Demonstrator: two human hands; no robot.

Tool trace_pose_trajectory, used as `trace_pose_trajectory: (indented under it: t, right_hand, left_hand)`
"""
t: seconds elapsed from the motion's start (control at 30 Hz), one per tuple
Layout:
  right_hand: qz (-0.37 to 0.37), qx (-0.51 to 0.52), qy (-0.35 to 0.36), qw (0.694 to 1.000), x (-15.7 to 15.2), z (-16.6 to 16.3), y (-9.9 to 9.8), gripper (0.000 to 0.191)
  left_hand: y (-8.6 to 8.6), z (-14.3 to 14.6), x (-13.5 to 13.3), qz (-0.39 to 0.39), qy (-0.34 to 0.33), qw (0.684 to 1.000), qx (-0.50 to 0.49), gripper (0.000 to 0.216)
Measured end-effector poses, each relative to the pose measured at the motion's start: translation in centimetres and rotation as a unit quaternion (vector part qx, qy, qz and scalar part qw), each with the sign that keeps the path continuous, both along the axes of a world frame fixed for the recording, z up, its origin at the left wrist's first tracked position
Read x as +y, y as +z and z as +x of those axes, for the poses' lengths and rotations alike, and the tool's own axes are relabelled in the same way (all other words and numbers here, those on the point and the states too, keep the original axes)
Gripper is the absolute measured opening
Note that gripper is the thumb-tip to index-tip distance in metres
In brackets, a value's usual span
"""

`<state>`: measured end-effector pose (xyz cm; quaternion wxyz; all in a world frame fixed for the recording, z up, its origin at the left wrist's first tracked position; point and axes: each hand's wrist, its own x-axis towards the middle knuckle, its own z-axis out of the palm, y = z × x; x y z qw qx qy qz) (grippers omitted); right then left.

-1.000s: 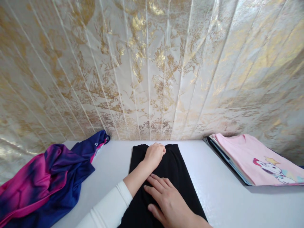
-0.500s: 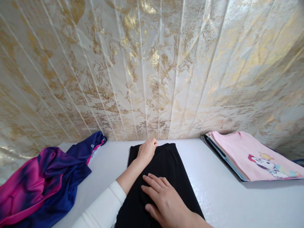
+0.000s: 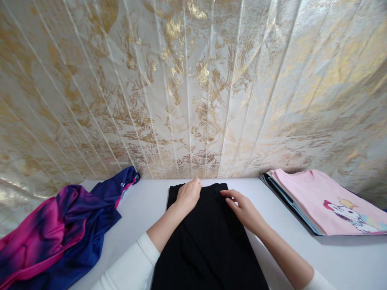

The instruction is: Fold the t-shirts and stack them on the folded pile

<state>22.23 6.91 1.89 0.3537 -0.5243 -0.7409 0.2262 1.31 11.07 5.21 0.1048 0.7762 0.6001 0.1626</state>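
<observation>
A black garment (image 3: 208,241), its kind not clear, lies flat and folded lengthwise in front of me, its far edge close to the wall. My left hand (image 3: 190,194) is closed on that far edge, left of its middle; the fingertips are hidden behind the knuckles. Near the far right corner, my right hand (image 3: 242,207) reaches in from the side. Its index fingertip rests on or just over the black cloth, with the thumb a little apart from it and nothing visibly gripped.
On the left, a crumpled navy and pink garment (image 3: 72,225) lies on the white table (image 3: 142,213). A stack of folded clothes with a pink shirt (image 3: 314,197) on top sits at the right. Behind the table stands a wall covering (image 3: 193,88) with a gold pattern.
My right hand has moved from lying on the middle of the black garment to its far right corner. My left hand stays at the far edge. The view has shifted slightly.
</observation>
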Motion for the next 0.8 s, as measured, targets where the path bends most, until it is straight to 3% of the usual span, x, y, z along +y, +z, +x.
trace_pose_trajectory:
  t: [0.17,0.3,0.5,0.67,0.8]
  right_hand:
    - [0.012,-0.022,-0.052,0.998,2.2,3.1,-1.9,0.031]
    - [0.059,-0.055,-0.04,0.996,1.6,2.4,-2.0,0.03]
    - [0.073,-0.125,-0.022,0.989,1.0,1.2,-2.0,0.033]
    - [0.071,-0.134,-0.021,0.988,0.8,1.4,-2.2,0.032]
    - [0.085,-0.08,-0.043,0.992,1.7,2.4,-2.7,0.032]
  left_hand:
    - [-0.5,4.0,1.8,-0.028,-0.03,0.999,-0.01,0.024]
    - [-1.1,5.9,2.6,-0.042,-0.036,0.998,-0.016,0.028]
    - [-1.8,6.2,3.0,-0.027,0.002,0.999,-0.038,0.027]
    - [-0.5,3.0,3.5,0.021,0.059,0.996,-0.062,0.018]
    - [1.2,-4.0,2.9,0.079,0.126,0.988,-0.048,0.031]
